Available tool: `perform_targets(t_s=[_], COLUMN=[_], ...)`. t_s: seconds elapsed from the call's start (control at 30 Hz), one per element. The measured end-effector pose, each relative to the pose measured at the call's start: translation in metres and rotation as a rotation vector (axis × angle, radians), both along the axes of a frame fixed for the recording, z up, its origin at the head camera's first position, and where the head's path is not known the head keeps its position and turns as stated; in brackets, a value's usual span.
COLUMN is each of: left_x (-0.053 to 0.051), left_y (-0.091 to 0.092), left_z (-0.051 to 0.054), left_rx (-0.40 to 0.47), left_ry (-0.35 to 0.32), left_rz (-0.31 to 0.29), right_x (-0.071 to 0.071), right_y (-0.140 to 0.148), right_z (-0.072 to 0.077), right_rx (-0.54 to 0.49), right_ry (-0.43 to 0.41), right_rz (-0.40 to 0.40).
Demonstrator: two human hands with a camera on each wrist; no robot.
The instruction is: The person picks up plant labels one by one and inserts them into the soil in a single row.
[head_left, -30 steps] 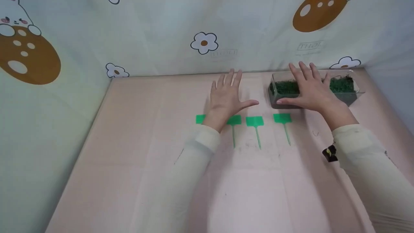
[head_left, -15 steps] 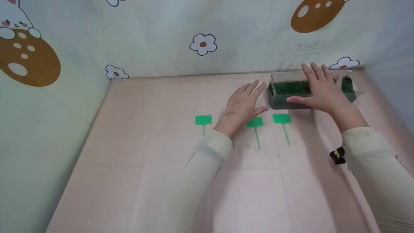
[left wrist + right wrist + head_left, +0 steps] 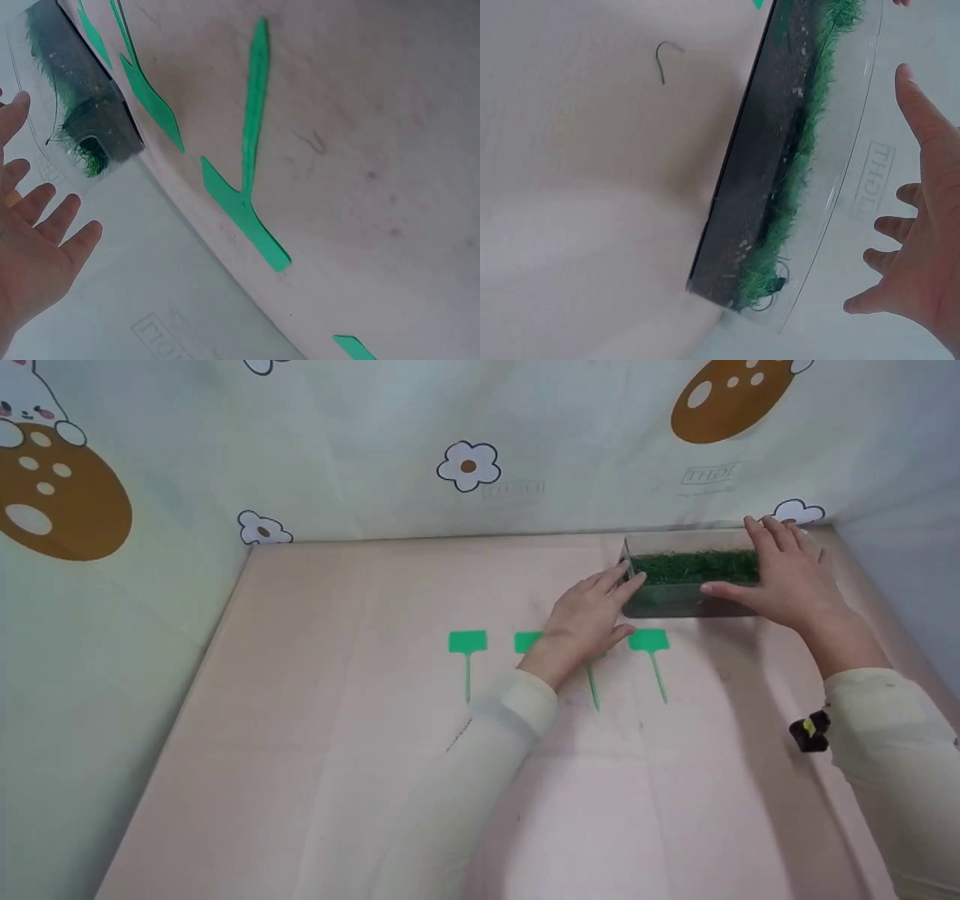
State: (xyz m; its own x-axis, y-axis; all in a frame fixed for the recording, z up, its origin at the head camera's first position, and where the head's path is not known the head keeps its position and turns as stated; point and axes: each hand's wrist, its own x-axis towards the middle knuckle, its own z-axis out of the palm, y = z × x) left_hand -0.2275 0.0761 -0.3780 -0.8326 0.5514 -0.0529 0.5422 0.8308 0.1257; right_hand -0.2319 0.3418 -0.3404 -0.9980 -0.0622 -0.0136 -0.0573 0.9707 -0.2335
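A clear rectangular plastic box (image 3: 690,606) with green grass-like filling (image 3: 694,567) stands at the table's back right. My left hand (image 3: 592,619) is at its left end with straight fingers; in the head view the fingertips overlap the box corner, and contact cannot be told. Over the right end is my right hand (image 3: 799,581), thumb and fingers spread, hiding that end. In the right wrist view the right hand (image 3: 930,240) is beside the box (image 3: 757,150), holding nothing. The left wrist view has the left hand (image 3: 37,259) spread near the box end (image 3: 105,124).
Several flat green T-shaped plant labels lie in a row before the box, including one at the left (image 3: 468,642) and one at the right (image 3: 649,640). A thin curved strand (image 3: 660,64) lies on the pink table (image 3: 300,697). A patterned cloth (image 3: 360,457) hangs behind.
My left hand has moved right, from above the labels to the box's left end. My right hand has shifted right along the box, uncovering more of the grass.
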Motion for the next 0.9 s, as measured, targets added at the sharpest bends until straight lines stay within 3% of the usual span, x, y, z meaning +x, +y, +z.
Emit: perform_targets(t_s=[0.37,0.7,0.9], left_x=[0.003,0.003,0.003], left_y=[0.008,0.01,0.01], left_z=[-0.003,-0.006,-0.007], left_rx=[-0.021,0.021,0.046], left_ry=[-0.013,-0.045,-0.059], left_rz=[0.003,0.014,0.028], right_x=[0.006,0.01,0.009], right_y=[0.026,0.043,0.045], right_z=[-0.001,-0.011,-0.016], right_rx=[0.043,-0.084,-0.147], right_ry=[-0.056,-0.099,-0.113], right_rz=[-0.079,-0.262,-0.313])
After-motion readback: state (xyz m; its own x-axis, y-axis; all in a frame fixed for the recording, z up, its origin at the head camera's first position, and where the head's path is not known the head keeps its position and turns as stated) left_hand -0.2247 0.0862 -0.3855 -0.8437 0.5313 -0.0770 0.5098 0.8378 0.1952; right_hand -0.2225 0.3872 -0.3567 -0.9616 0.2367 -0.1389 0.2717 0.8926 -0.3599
